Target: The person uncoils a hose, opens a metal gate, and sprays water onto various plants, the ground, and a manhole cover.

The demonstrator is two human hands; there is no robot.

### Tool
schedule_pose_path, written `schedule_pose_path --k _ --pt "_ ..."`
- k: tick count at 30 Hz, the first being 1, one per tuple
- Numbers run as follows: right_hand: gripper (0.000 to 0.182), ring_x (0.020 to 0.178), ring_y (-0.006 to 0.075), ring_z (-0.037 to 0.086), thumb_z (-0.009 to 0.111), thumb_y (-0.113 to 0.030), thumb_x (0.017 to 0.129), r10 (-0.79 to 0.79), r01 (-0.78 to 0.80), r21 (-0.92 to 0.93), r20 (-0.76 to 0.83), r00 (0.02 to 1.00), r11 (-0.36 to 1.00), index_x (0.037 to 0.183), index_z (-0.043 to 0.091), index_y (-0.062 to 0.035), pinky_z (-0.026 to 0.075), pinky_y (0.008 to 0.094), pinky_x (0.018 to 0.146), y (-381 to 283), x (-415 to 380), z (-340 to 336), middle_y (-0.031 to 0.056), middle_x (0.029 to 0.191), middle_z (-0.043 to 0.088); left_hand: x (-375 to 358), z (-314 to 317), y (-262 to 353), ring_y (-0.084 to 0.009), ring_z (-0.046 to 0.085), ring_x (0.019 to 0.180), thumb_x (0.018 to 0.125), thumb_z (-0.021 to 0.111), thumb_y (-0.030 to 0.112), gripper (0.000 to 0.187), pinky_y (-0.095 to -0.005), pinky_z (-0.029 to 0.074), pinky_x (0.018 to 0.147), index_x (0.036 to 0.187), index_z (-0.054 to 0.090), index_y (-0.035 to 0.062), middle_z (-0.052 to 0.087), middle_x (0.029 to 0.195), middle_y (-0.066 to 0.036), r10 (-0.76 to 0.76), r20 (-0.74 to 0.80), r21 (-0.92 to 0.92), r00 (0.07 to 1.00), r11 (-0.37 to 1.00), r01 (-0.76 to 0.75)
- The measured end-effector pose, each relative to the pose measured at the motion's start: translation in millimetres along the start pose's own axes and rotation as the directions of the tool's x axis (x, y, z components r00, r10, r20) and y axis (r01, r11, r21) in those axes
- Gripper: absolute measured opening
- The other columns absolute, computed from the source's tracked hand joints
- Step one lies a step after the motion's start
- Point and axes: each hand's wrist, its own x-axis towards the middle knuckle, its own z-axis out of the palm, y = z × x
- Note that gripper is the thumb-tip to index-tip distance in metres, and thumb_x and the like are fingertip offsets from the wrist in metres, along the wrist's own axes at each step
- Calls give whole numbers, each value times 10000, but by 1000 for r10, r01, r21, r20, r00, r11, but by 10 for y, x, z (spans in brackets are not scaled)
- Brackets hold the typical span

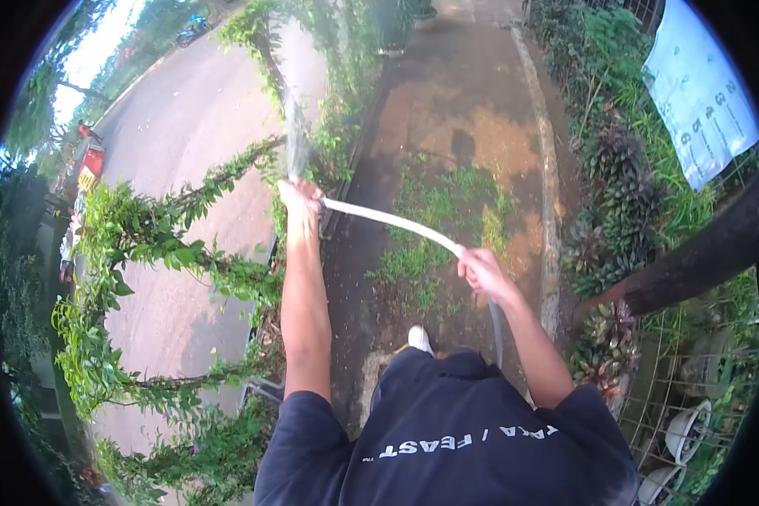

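Far left: leafy vines (143,240) beside the road (177,126), trained in loops, likely over a support; frame mostly hidden by leaves. Left hand (299,196), arm extended, is closed around the outlet end of the garden hose (392,220). Water spray (294,126) fans out just past the fingers, among the foliage. Reach probably puts the outlet near the leaves and away from the body. Can't tell if a finger or a nozzle shapes the fan.

Hose bows slightly between the hands, over the path (438,84). Right hand (483,272) grasps it further back, nearer the torso; likely carries the weight so the left only has to aim. Rest of the hose drops below that fist and goes out of sight behind the shirt (481,422). Far right: printed banner (704,101) above the plants, well apart from the hose.
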Motion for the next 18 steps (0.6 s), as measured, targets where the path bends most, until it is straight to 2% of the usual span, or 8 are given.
schedule_pose_path --k 1,3,6,7,9,14,16,18 --pt "443 369 37 304 494 -393 959 24 -23 -17 50 998 1000 667 522 -61 205 223 343 19 92 -74 -71 482 356 52 -74 -177 -115 256 381 917 273 414 375 -262 182 333 667 339 141 271 505 35 -122 -88 -19 989 993 120" --pt "456 366 37 289 502 -414 951 80 -76 -81 50 996 994 666 515 -58 199 224 345 114 298 -199 -69 478 352 378 -394 -677 -125 216 353 912 286 428 407 -273 178 342 606 303 160 220 467 42 -239 -244 -20 940 970 242" --pt "472 358 36 282 510 -435 943 173 -169 -80 44 984 982 665 511 -53 200 227 337 241 590 -450 -69 467 341 1123 -823 -1486 -157 205 339 873 343 460 439 -289 173 351 550 239 181 191 445 29 -426 -290 -133 857 905 404" --pt "474 355 37 280 509 -434 944 199 -198 -34 33 979 980 666 510 -51 199 228 333 240 701 -532 -70 462 335 927 -504 -1379 -162 216 337 865 325 418 425 -280 195 348 522 224 189 187 430 27 -343 -309 -77 887 939 336" --pt "475 351 37 278 509 -433 944 217 -218 25 17 976 976 666 510 -48 197 228 329 123 967 -715 -72 457 330 1224 -8 -1335 -160 189 336 853 344 406 395 -298 179 351 542 275 172 189 442 34 -297 -153 -79 943 955 288" --pt "452 357 33 274 513 -372 955 -34 39 150 -34 999 988 656 512 -34 189 227 340 -306 1897 -1320 -72 473 321 1140 2282 -726 -123 213 400 871 339 372 315 -281 177 383 645 342 152 233 512 35 -64 73 -17 995 998 66" --pt "445 360 34 276 513 -360 956 -91 95 171 -31 995 981 657 513 -31 191 228 344 -482 2270 -1754 -74 473 317 1320 2841 -904 -119 218 412 879 336 381 322 -282 180 386 654 342 151 240 523 34 -13 118 28 993 1000 9" --pt "465 369 46 306 520 -391 945 -21 28 178 -41 999 984 651 525 -30 215 236 350 -685 2638 -2236 -65 471 337 1875 3035 -1408 -131 221 416 898 320 407 346 -288 185 388 668 336 150 233 529 25 -54 73 82 996 995 48"
